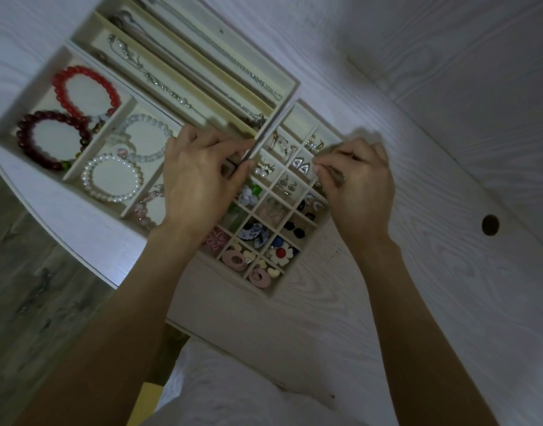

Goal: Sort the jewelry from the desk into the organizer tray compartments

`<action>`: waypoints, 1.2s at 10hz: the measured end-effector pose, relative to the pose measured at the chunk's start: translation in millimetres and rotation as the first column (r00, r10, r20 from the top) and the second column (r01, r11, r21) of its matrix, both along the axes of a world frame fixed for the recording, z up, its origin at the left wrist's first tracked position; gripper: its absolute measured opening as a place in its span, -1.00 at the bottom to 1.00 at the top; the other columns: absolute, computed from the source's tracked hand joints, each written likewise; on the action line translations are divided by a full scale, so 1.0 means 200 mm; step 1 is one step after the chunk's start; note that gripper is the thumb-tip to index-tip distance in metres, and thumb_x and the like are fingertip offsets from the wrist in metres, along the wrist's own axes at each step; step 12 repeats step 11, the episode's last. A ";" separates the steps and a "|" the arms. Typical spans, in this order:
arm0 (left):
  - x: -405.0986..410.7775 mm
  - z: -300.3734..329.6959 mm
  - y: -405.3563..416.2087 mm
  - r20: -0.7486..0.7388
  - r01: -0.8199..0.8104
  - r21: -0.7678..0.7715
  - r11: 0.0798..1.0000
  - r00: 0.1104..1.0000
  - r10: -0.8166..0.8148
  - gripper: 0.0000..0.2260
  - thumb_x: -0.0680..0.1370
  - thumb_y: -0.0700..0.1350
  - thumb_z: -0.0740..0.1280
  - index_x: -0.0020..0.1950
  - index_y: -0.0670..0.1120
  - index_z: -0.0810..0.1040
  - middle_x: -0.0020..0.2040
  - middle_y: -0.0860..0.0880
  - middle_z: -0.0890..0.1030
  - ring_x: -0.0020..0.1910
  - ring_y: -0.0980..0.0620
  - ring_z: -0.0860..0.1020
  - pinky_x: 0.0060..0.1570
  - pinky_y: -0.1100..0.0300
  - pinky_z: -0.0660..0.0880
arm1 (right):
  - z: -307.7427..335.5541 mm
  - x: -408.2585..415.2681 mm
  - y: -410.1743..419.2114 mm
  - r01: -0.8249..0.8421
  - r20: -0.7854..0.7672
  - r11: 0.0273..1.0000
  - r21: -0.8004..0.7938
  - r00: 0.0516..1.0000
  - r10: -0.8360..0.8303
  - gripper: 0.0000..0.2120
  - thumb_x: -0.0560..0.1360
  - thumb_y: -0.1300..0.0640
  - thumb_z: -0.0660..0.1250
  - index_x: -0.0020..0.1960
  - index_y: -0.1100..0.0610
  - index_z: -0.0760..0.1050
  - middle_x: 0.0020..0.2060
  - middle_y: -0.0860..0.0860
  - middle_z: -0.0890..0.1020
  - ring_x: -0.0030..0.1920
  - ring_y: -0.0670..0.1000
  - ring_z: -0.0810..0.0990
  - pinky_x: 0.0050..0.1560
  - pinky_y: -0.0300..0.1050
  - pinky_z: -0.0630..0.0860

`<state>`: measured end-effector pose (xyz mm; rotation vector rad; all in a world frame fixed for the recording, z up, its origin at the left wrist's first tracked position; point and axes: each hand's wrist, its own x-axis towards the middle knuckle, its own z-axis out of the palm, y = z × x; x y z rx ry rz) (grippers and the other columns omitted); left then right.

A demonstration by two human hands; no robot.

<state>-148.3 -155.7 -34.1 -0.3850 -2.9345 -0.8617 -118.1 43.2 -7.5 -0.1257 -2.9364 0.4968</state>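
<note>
While both hands worked over the trays, the following was noted:

Left hand: the left hand (199, 176) hovered above the seam between trays, fingers curled near a thin pale divider wall (265, 133); whether it pinched anything could not be told.

Right hand: the right hand (356, 176) had thumb and forefinger drawn together over the far corner of the small-celled beige earring tray (273, 291); something tiny seemed pinched, but it was too small to confirm.

Earring cells: most held items, among them a white flower earring with a red centre (281, 253), pink oval hoops (259, 276) and silver studs (300, 166); one far cell (297, 118) looked bare.

Bracelet tray: a red bead bracelet (86, 90), a dark maroon bead bracelet (49, 139) and a white pearl bracelet (112, 176) lay in their compartments.

Long slots: silver chain necklaces (245, 72) lay lengthwise in the slots.

Desk: no loose jewelry showed on the white wood-grain desk (417, 287).

Progress: judged nearly complete; at most one last small piece remained to be placed.
</note>
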 end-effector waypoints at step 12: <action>0.00 0.05 -0.03 0.014 0.036 0.085 0.996 0.999 -0.037 -0.72 0.55 0.10 0.30 0.16 0.00 0.62 -0.05 0.00 0.63 -0.06 -0.03 0.45 -0.09 0.19 0.21 | 0.04 0.02 -0.04 0.061 -0.044 0.967 -0.246 0.996 -0.075 -0.83 0.52 0.15 0.30 0.03 0.17 0.62 -0.10 0.05 0.62 -0.08 0.03 0.54 -0.08 -0.15 0.46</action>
